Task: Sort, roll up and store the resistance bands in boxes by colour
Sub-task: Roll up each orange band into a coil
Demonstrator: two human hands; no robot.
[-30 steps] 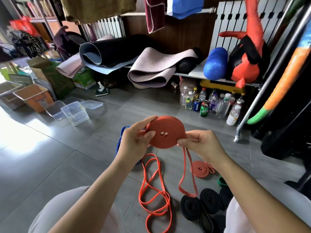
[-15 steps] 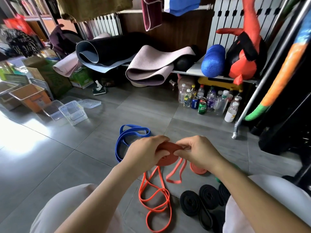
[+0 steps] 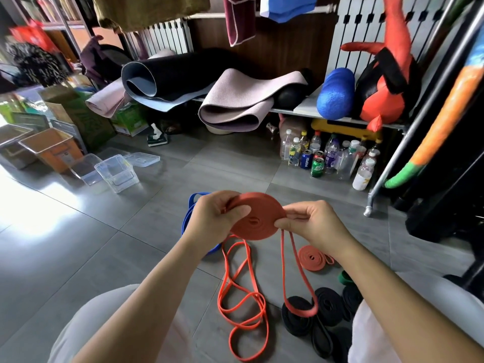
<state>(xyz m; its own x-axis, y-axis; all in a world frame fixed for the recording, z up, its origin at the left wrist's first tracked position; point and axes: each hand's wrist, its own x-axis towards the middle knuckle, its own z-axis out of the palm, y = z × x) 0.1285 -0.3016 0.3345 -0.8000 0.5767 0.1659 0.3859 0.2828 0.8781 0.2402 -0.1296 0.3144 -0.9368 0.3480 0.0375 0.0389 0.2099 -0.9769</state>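
Note:
I hold a flat red coil of resistance band (image 3: 258, 218) over the floor. My left hand (image 3: 214, 221) grips its left edge with thumb on top. My right hand (image 3: 313, 222) pinches its right edge, where the loose red tail (image 3: 296, 284) hangs down in a loop. On the floor lie a thin orange band (image 3: 243, 297) in loose loops, a small rolled red band (image 3: 313, 258), a blue band (image 3: 190, 218) partly behind my left hand, several rolled black bands (image 3: 324, 307) and a green roll (image 3: 344, 277). Clear plastic boxes (image 3: 116, 174) stand at the left.
An orange bin (image 3: 49, 148) and cardboard boxes stand at far left. Rolled yoga mats (image 3: 230, 103) lie on a low shelf, bottles and cans (image 3: 327, 155) under it. A metal rack leg (image 3: 369, 208) stands at right. My knees frame the lower corners.
The coil was lowered and tipped half a second ago; now it is raised again and held flatter, larger, with a shorter tail hanging from my right hand.

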